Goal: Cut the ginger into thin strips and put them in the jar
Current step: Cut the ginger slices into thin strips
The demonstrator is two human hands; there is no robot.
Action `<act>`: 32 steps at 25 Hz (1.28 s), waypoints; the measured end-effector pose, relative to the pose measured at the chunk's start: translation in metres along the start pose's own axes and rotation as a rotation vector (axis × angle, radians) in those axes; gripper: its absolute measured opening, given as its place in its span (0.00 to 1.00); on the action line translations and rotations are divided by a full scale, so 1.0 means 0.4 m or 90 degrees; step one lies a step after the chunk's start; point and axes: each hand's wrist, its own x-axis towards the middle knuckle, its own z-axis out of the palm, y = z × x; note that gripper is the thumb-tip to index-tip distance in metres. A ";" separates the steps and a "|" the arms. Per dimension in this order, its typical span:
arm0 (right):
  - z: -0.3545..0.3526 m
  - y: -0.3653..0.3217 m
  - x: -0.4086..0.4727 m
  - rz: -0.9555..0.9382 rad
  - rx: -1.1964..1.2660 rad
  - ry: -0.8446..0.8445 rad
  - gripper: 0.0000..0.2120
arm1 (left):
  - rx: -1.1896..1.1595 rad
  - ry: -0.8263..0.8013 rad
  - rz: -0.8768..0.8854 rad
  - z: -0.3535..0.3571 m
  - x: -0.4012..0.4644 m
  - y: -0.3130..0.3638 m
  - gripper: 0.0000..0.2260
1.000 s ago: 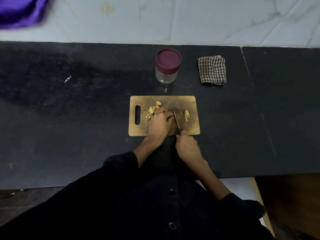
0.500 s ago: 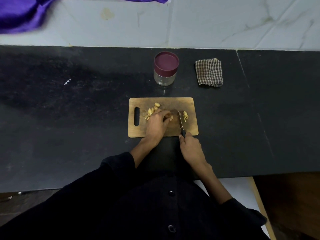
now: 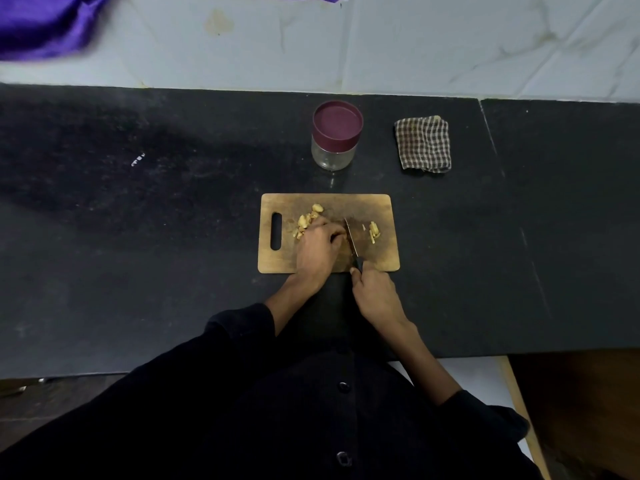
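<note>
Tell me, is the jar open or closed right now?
Closed. The maroon lid sits on top of the jar, which stands upright behind the board. Its glass looks empty.

Jar point(image 3: 336, 136) behind cutting board point(image 3: 381, 209); cloth point(image 3: 423, 144) right of jar; ginger pieces point(image 3: 308, 218) on board

jar point(image 3: 335, 140) behind board point(image 3: 381, 258) | cloth point(image 3: 423, 143) right | counter point(image 3: 138, 237) left bare
</note>
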 end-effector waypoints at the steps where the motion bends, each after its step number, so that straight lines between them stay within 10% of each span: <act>1: 0.001 -0.002 0.000 -0.001 -0.009 0.001 0.13 | 0.005 0.000 0.000 -0.001 -0.001 0.001 0.07; 32: -0.032 0.049 -0.010 0.034 0.011 0.036 0.14 | -0.022 0.016 0.005 -0.022 -0.011 0.015 0.11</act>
